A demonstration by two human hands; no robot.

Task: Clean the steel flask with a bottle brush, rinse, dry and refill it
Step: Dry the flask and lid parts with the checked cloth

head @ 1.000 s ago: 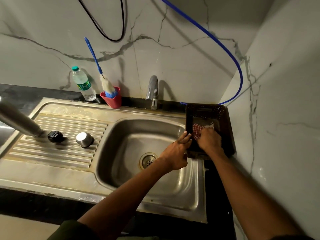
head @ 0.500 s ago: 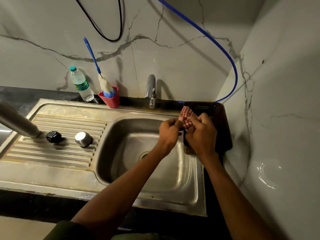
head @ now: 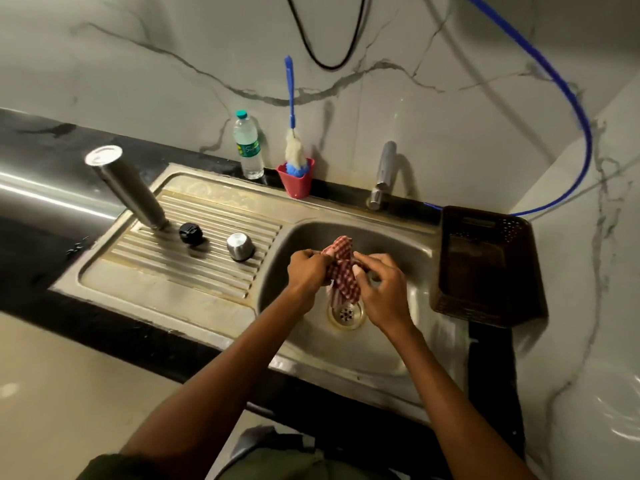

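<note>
- Both hands have carried the red-and-white checked cloth [head: 341,268] out of the dark brown perforated plastic basket [head: 485,268] at the right end of the stainless steel sink basin [head: 408,251]; the cloth now hangs over the middle of the basin, above the round drain [head: 346,314].
- Left hand [head: 308,271]: fingers curled round the cloth's left part, gripping it.
- Right hand [head: 384,292]: thumb and fingertips pinch the cloth's right part; the remaining fingers are loosely bent.
- Tall cylindrical steel flask [head: 128,188]: stands mouth-down and leaning on the ribbed drainboard [head: 194,251], well left of the basin, untouched.
- Black round stopper [head: 190,233] and small steel cup-lid [head: 240,246]: lie on the drainboard between the flask and the basin, apart from one another.
- Blue-handled bottle brush with a white fluffy head [head: 294,147]: stands in a red plastic cup [head: 296,180] behind the basin, at the wall; a clear plastic water bottle with a green cap [head: 247,147] stands just left of the cup.
- Chrome tap [head: 382,174]: behind the basin's rear rim; no water is seen running.
- Judged step: unfolding the cloth for drying; refilling remains.
- Risks: the cloth's lower end hangs near the drain and could soak up basin water, leaving the flask wet; the tilted flask could topple or roll if knocked during the reach; the lid and stopper could be swept into the basin.
</note>
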